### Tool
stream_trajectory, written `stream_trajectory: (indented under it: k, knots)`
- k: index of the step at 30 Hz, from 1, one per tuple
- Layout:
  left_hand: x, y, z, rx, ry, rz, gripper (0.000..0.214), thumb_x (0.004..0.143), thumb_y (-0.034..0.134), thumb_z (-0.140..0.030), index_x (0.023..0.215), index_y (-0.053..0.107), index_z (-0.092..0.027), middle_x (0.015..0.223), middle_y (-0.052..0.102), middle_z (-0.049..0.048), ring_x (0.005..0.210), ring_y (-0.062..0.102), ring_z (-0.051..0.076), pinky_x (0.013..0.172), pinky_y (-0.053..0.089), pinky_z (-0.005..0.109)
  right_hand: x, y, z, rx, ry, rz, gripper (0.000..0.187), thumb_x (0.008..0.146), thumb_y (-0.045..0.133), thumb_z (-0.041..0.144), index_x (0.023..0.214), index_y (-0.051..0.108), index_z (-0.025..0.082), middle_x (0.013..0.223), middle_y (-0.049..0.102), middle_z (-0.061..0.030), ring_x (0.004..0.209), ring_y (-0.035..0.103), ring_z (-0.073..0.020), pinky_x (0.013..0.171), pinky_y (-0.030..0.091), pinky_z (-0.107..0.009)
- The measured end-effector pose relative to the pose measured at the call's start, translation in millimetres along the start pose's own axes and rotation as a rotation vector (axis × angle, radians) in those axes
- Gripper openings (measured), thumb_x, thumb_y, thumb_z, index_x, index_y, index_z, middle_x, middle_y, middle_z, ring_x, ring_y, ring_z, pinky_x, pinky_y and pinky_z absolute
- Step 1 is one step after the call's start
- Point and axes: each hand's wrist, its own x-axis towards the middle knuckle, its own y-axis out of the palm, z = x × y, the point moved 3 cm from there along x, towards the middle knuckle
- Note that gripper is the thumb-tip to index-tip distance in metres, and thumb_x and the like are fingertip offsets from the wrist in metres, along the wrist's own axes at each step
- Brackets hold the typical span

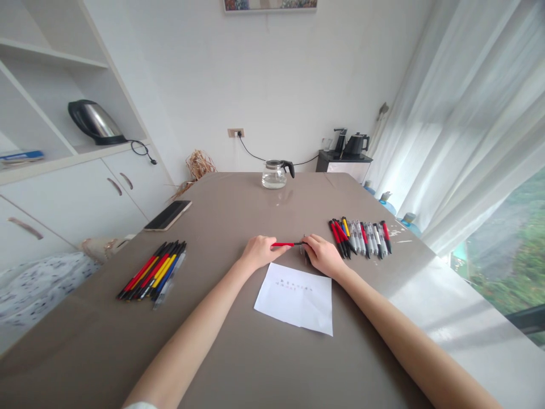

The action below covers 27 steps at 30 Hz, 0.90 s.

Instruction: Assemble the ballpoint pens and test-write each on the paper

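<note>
Between my hands, above the far edge of a white sheet of paper [293, 301], a red and black pen [283, 245] lies level. My left hand [259, 253] is closed on its red end. The fingers of my right hand [322, 255] are pinched at the black end. Something thin and clear or dark shows beside the right fingertips, too small to make out. Rows of faint handwriting run across the upper part of the paper. To the right lies a row of red, clear, white and yellow pens [366, 238]. A bundle of thinner pens [155, 271] lies at the left.
A glass teapot [273, 176] with some water stands at the table's far edge. A phone [168, 215] lies at the left edge. An electric kettle [96, 121] sits on the left shelf, and a black kettle [356, 144] on a far stand. Curtains [460, 113] hang at right.
</note>
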Motion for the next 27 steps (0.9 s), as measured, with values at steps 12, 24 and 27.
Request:
stream_trajectory:
  k: [12,24,27]
  knots:
    - [-1,-3.1,-1,-0.073,0.078,0.057,0.027,0.085,0.022,-0.029,0.097,0.046,-0.023,0.077,0.061,0.0025,0.07,0.058,0.02,0.057,0.036,0.027,-2,-2,3,-0.029,-0.009,-0.029,0.031,0.084,0.031,0.022,0.11,0.048,0.019,0.089,0.056,-0.0066,0.085,0.05,-0.0163,0.071,0.04,-0.024]
    - [3,0.7,2,-0.114,0.019,0.086,0.033,0.087,0.015,-0.037,0.107,0.037,-0.021,0.077,0.061,0.0034,0.072,0.058,0.02,0.058,0.038,0.027,0,3,-6,-0.111,0.098,-0.107,0.028,0.084,0.035,0.031,0.096,0.057,0.019,0.082,0.059,-0.0063,0.08,0.053,-0.0162,0.067,0.038,-0.024]
    - [3,1.0,0,-0.073,0.016,0.109,0.035,0.086,0.013,-0.038,0.105,0.036,-0.02,0.069,0.059,0.0037,0.065,0.058,0.02,0.056,0.037,0.027,1,4,-8,-0.149,0.136,-0.089,0.029,0.082,0.038,0.037,0.094,0.058,0.019,0.079,0.059,-0.0055,0.077,0.053,-0.0159,0.063,0.037,-0.024]
